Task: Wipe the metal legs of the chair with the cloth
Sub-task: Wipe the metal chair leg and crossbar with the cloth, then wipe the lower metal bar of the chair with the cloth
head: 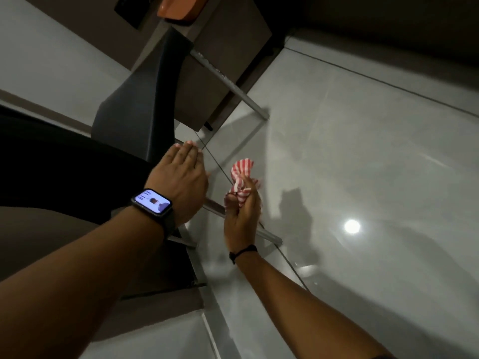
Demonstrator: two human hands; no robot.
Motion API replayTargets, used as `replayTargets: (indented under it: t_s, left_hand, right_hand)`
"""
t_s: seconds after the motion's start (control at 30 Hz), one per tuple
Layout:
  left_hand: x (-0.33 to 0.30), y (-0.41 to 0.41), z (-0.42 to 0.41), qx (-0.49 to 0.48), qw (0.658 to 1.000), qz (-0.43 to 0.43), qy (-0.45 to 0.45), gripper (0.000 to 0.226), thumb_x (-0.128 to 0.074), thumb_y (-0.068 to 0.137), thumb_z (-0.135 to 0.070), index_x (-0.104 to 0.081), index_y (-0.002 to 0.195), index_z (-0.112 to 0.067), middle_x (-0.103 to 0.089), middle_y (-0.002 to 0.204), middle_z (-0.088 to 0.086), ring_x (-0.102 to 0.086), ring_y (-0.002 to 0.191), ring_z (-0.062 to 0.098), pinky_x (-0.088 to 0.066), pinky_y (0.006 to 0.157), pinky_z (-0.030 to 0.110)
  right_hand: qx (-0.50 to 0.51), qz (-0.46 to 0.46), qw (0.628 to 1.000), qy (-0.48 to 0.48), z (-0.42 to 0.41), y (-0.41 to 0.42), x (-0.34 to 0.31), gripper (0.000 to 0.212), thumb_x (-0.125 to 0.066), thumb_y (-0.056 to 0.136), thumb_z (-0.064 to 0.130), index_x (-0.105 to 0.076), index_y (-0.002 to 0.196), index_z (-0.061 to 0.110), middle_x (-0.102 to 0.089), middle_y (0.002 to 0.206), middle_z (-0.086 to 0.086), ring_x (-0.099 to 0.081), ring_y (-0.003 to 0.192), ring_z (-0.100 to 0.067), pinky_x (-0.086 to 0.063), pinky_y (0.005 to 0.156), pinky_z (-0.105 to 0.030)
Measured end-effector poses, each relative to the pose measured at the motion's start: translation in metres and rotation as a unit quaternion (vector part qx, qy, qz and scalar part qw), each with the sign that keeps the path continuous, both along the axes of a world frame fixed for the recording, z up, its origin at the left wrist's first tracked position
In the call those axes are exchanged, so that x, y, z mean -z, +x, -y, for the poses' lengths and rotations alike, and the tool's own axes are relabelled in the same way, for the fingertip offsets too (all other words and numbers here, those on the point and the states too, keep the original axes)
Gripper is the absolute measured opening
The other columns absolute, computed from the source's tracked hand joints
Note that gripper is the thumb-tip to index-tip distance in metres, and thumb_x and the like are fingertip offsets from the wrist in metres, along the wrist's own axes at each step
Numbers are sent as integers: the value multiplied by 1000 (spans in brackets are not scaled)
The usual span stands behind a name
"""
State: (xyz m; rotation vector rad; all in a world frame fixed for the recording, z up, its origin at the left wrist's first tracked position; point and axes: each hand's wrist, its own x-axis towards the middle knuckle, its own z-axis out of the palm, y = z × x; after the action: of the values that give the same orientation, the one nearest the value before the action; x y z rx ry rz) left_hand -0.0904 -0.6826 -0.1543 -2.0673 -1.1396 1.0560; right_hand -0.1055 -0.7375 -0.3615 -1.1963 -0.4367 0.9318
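Observation:
A dark chair [140, 107] stands at centre left, seen at a tilt. One metal leg [228, 81] slants from the seat down to the floor at upper centre. A nearer metal leg [270, 235] runs behind my hands to the floor. My right hand [242, 216] is closed around a bunched red-and-white striped cloth [241, 177], held just above that nearer leg. My left hand [181, 177], wearing a lit smartwatch, lies flat with fingers together near the chair's edge and holds nothing.
Glossy grey floor tiles [363, 151] spread to the right, with a light reflection [351, 226]. A brown cabinet [220, 60] stands behind the chair. An orange object [181, 7] shows at the top. A dark surface [51, 156] fills the left side.

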Motion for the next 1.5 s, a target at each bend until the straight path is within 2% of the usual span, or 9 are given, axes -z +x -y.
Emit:
replayTargets:
  t_s: [0.13,0.33,0.47,0.57,0.9,1.1,1.2,1.37,1.5]
  left_hand:
    - [-34,26,-34,12,997,73,-25,75,2,99,-52,0,159,-7,-3,168,16,1,156,28,2,126,43]
    - [-142,78,-99,12,990,135,-46,75,-4,100,-54,-3,159,-9,-6,168,14,2,156,27,0,127,45]
    - [-208,93,-159,6,983,173,-58,73,-6,101,-51,-7,159,-7,-12,168,15,-3,156,28,-5,127,45]
    - [-212,89,-209,1,977,199,-78,71,-6,102,-51,-8,159,-8,-14,167,15,-5,156,28,-7,127,45]
    - [-82,46,-335,-62,963,242,-103,66,-15,103,-42,-6,159,-8,-8,168,16,-2,156,27,-8,127,44]
    - [-50,41,-332,-60,944,321,-49,63,-24,104,-34,-9,159,-8,-10,168,14,0,156,22,-15,126,46]
    - [-40,45,-333,-64,944,323,-32,63,-19,105,-37,-4,159,-9,-1,169,12,9,156,19,-7,127,43]
    - [-36,51,-336,-67,952,300,-1,64,-16,103,-36,-7,159,-5,-5,168,16,4,156,24,-8,127,45]
    - [-35,57,-333,-81,952,295,16,65,-16,103,-38,-8,159,-7,-5,168,14,5,156,22,-2,125,40]
  right_hand:
    - [76,35,996,42,-38,66,-51,68,-45,109,63,-45,161,18,-34,163,46,-34,156,16,-38,131,-23]
    - [40,71,997,17,-95,153,-174,80,-39,105,73,-46,161,16,-35,162,44,-31,153,23,-34,126,-9]
    - [-16,83,996,-15,-148,180,-248,81,-39,103,71,-41,164,18,-47,168,3,-47,158,-21,-50,125,-52]
    - [-46,97,994,-32,-206,179,-263,83,-40,100,72,-39,165,20,-47,169,-4,-47,157,-24,-53,121,-56]
    - [-110,141,984,17,-373,119,-105,55,-55,110,33,-43,162,20,-48,170,-6,-44,159,-17,-41,130,-58]
    - [-44,279,955,91,-420,82,-34,48,-35,117,46,-48,159,29,-55,160,14,-36,159,3,-23,133,-26]
    - [-46,272,958,75,-423,79,6,46,-39,116,46,-62,147,21,-69,146,-1,-58,148,-19,-38,129,-38]
    - [-89,264,959,54,-418,107,60,42,-28,118,39,-69,125,44,-66,140,30,-59,138,3,-40,124,-41]
    - [-117,218,967,60,-413,108,55,49,-34,112,42,-67,142,22,-67,151,4,-60,145,-20,-40,125,-52]
